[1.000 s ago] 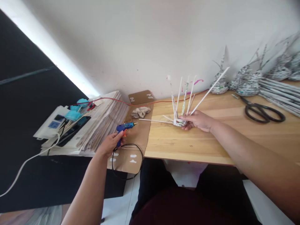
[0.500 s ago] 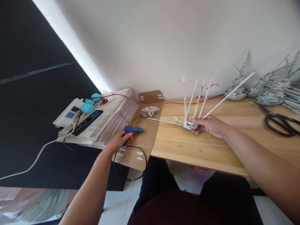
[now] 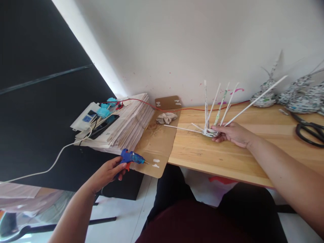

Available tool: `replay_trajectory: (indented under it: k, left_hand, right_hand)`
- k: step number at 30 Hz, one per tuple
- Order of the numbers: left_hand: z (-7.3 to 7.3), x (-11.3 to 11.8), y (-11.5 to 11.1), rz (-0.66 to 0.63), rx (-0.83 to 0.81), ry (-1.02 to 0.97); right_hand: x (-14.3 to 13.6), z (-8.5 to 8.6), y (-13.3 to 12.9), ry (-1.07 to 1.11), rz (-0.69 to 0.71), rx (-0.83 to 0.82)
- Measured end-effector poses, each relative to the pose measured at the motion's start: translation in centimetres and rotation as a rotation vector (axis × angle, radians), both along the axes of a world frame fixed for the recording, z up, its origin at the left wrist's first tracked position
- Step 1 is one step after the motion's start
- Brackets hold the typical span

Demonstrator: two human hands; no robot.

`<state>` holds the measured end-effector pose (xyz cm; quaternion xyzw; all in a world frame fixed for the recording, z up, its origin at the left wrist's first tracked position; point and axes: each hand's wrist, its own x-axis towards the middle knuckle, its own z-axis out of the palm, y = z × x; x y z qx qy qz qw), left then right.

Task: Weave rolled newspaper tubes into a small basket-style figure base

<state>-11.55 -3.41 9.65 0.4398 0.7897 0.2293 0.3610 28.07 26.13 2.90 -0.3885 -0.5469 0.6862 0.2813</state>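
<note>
My left hand (image 3: 109, 172) is wrapped round the handle of a blue glue gun (image 3: 133, 157), whose metal nozzle points right over the near end of a cardboard sheet (image 3: 157, 143). My right hand (image 3: 231, 134) pinches the right side of a small woven paper base (image 3: 210, 133) at the wooden tabletop. Several thin paper sticks (image 3: 205, 101) stand up from this base, while others stick out low to the left. One long white stick (image 3: 258, 98) slants up to the right from beside my right fingers.
A tall paper stack (image 3: 131, 125) carries a white power strip (image 3: 84, 116) and a phone. A crumpled cloth (image 3: 167, 118) lies on the cardboard. Black scissors (image 3: 310, 131) and woven paper pieces (image 3: 264, 94) are at the right. A red cord runs along the wall.
My left hand has moved the glue gun left and toward me, off the cardboard's middle. The view has shifted a little left. My right hand keeps its hold on the woven base.
</note>
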Motion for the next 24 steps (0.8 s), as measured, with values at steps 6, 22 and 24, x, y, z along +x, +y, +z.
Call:
replay_trajectory:
  k: [6, 22, 24]
  left_hand:
    - [-3.7, 2.0, 6.9, -0.036, 0.233, 0.149]
    - [-6.6, 2.7, 12.2, 0.014, 0.342, 0.755]
    - [-6.8, 3.1, 11.0, -0.025, 0.432, 0.814]
  right_hand:
    - [0.2, -0.2, 0.1, 0.029, 0.012, 0.011]
    - [0.3, -0.6, 0.5, 0.036, 0.022, 0.002]
    - [0.3, -0.5, 0.4, 0.04, 0.017, 0.005]
